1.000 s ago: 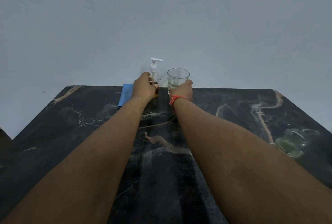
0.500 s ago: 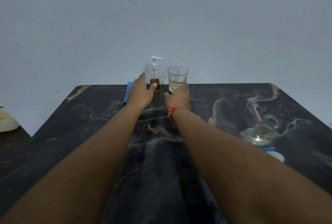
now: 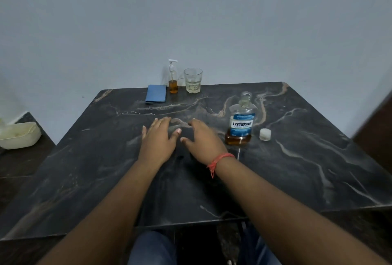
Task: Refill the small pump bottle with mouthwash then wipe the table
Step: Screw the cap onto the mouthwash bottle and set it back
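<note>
The small pump bottle (image 3: 173, 80) with a white pump and amber liquid in its lower part stands at the table's far edge. Right of it is a clear glass (image 3: 193, 80) holding a little liquid. A folded blue cloth (image 3: 155, 93) lies left of the bottle. The uncapped mouthwash bottle (image 3: 241, 123), with amber liquid low in it, stands at the right, its white cap (image 3: 265, 134) beside it. My left hand (image 3: 158, 140) and my right hand (image 3: 201, 140) hover over the table's middle, fingers spread, holding nothing.
The dark marble table (image 3: 307, 158) reaches to a pale wall at the back. A cream plastic tub (image 3: 20, 135) sits on a lower dark surface at the left. My knees in blue jeans show below the near edge.
Both hands let go of the pump bottle and the glass and drew back toward me to the table's middle. The view tilted down, bringing the mouthwash bottle and cap into sight.
</note>
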Available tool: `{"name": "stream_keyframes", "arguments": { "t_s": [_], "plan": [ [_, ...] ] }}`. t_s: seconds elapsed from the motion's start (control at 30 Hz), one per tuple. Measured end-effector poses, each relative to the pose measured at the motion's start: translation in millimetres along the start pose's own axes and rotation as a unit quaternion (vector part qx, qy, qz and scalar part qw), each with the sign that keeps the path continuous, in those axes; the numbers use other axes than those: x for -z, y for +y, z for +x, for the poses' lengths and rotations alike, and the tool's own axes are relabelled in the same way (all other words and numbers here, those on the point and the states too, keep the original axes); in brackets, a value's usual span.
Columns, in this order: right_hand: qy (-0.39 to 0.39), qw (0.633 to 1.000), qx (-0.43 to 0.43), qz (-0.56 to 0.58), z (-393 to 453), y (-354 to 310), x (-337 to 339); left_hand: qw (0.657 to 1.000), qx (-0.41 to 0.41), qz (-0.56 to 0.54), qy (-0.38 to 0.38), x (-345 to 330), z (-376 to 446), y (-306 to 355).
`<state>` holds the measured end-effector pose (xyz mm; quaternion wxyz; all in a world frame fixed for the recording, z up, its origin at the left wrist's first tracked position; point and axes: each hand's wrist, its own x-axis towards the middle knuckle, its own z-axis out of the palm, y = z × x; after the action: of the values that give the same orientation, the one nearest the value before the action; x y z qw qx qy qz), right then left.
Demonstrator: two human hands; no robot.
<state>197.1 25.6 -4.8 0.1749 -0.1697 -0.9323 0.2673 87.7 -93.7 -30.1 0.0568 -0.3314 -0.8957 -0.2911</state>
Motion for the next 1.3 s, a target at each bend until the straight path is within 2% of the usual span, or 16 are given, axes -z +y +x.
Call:
{"name": "stream_keyframes", "arguments": {
  "t_s": [0.23,0.37,0.53,0.63,0.8,0.9,1.1,1.3],
  "plan": [
    [0.031,0.999,-0.002,-0.005,-64,36,48,0.997,0.004,-0.078,0.001,-7,-37,51],
    [0.054,0.997,-0.037,-0.028,-75,70,76,0.99,-0.015,-0.135,-0.032,-20,-41,87],
    [0.134,0.983,-0.093,-0.089,-69,122,107,0.97,0.001,-0.228,-0.087,-35,-32,130],
    [0.106,0.979,-0.11,-0.134,-57,146,114,0.955,0.012,-0.278,-0.104,-42,-22,146],
    [0.04,0.984,-0.103,-0.143,-38,158,113,0.93,0.055,-0.343,-0.116,-48,-10,154],
    [0.031,0.983,-0.093,-0.152,-34,160,108,0.931,0.071,-0.338,-0.119,-51,-3,152],
    [0.061,0.991,-0.107,-0.055,-32,162,101,0.943,0.07,-0.302,-0.12,-56,0,154],
    [0.158,0.977,-0.088,0.114,-25,132,122,0.952,0.063,-0.272,-0.127,-44,-5,131]
  ]
}}
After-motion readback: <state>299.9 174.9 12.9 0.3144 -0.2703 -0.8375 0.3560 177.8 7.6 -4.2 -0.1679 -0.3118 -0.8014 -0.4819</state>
